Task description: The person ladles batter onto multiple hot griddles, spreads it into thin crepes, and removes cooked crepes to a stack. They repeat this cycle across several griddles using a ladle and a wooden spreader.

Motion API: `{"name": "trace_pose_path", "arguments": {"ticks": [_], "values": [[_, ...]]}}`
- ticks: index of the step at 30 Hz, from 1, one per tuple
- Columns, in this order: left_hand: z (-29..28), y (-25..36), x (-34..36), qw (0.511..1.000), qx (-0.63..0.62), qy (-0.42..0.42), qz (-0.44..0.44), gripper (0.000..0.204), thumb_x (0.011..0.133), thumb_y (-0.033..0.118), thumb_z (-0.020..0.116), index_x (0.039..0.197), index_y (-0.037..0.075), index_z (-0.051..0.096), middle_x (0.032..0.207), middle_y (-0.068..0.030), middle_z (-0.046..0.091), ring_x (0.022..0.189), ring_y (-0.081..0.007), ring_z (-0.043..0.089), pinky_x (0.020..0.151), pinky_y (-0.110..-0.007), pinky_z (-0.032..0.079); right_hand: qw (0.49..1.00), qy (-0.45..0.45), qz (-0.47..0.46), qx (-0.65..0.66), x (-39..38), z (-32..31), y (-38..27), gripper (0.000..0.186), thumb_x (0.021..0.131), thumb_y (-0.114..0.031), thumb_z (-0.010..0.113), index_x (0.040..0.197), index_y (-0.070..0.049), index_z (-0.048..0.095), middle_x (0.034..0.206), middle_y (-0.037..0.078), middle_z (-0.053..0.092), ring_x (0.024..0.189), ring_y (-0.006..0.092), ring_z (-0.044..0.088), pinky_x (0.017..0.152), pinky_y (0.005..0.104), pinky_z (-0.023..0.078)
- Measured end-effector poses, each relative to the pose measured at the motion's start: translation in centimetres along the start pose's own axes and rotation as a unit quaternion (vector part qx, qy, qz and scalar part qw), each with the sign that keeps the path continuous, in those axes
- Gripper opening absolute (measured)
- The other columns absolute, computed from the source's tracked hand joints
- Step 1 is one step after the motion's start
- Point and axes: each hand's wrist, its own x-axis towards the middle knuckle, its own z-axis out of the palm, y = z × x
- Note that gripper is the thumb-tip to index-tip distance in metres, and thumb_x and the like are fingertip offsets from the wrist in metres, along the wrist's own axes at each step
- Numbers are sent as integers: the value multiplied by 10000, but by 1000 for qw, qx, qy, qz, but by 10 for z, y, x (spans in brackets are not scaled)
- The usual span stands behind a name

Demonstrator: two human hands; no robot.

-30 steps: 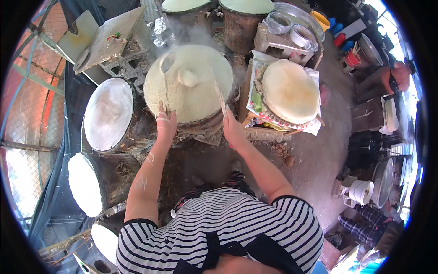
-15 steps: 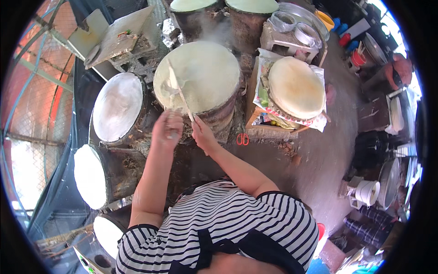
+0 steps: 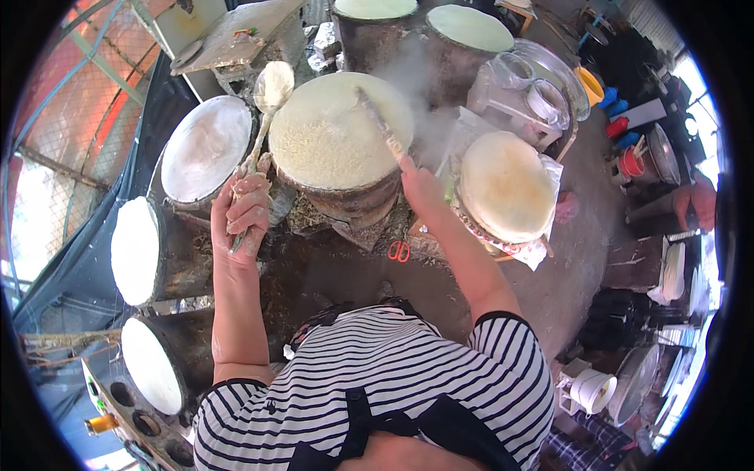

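My left hand (image 3: 246,208), smeared with batter, is wrapped round the handle of a long spoon (image 3: 273,86). Its batter-coated bowl is lifted above the gap beside the round griddle (image 3: 330,133). My right hand (image 3: 422,191) grips a flat wooden spatula (image 3: 377,122), whose blade lies over the right half of that griddle. Pale batter covers the top, rougher and lumpier towards the near left, and steam rises at the right. Right of it, a stack of round flatbreads (image 3: 506,184) rests on printed paper over a box.
Left stands another round griddle (image 3: 206,149) with a whitish top, and several more drums curve down that side. Orange-handled scissors (image 3: 399,251) lie near the griddle's base. A block with clear bowls (image 3: 542,102) is at the back right. A person's hand (image 3: 695,206) shows at the far right.
The spoon has come off the griddle, raised to the left in my left hand. My right hand has swung right with the spatula, now apart from the spoon. The view has shifted slightly.
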Motion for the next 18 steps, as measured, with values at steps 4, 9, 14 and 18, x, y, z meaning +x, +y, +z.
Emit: {"name": "trace_pose_path", "arguments": {"ticks": [4, 9, 14, 18], "values": [[-2, 0, -22, 997, 59, 25, 33, 231, 964, 161, 347, 888, -49, 406, 727, -74, 427, 464, -117, 393, 330, -233, 351, 994, -41, -96, 18, -25, -9, -33, 308, 874, -275, 504, 1174, -215, 474, 722, 183, 606, 637, 389, 608, 546, 493, 471], [-27, 27, -72, 991, 129, -4, 47, 303, 956, 154, 368, 1133, -91, 382, 792, -52, 438, 503, -83, 397, 345, -214, 328, 994, -73, 84, 10, 32, 12, 20, 347, 885, -260, 478, 1222, -180, 499, 851, 206, 631, 740, 416, 606, 650, 467, 483], [-34, 26, -134, 942, 248, 124, 187, 256, 929, 167, 435, 1103, -21, 430, 783, -36, 476, 439, -30, 346, 301, -168, 278, 950, 16, -73, 303, -4, 20, -77, 433, 899, -203, 527, 1279, -16, 437, 772, 77, 597, 664, 169, 563, 562, 312, 450], [-46, 33, -198, 854, 320, 264, 315, 279, 945, 240, 434, 1045, -12, 497, 634, -13, 458, 397, -43, 342, 289, -174, 250, 852, -205, -184, 444, -87, -5, -249, 439, 873, -165, 582, 1265, -21, 446, 735, 55, 540, 629, 94, 486, 581, 255, 430]]}}
